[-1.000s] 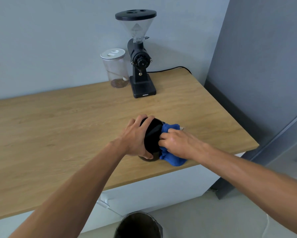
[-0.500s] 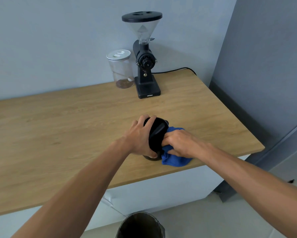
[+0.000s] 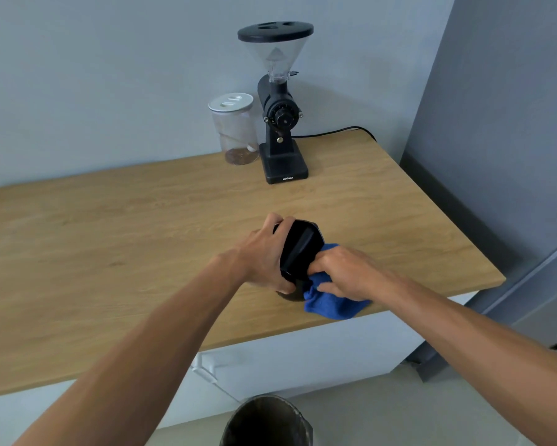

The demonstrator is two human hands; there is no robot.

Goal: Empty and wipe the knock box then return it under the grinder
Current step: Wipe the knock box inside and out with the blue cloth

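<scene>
So I've got the knock box [image 3: 298, 252] tipped on its side near the front edge of the counter [image 3: 109, 252], mouth facing my right. My left hand [image 3: 264, 255] is wrapped around the outside of it, a closed grip on the body, fingers curled over the top. My right hand [image 3: 344, 275] is closed on the blue cloth [image 3: 331, 304], bunched up and pushed at the opening, with the rest of the cloth trailing onto the counter.

Tip for this part, as far as I can judge: keep the box braced hard with the holding hand so it doesn't roll, and work the cloth round the inside wall and under the bar rather than just dabbing the rim. Rotating the box a bit between passes probably beats twisting the wrist.

The box itself is glossy black, roundish, with a bar across the opening catching some light. I can't see inside, so no idea how clean it is yet. The grinder [image 3: 278, 107] stands well apart at the back of the counter, so the box has yet to go back there.
</scene>
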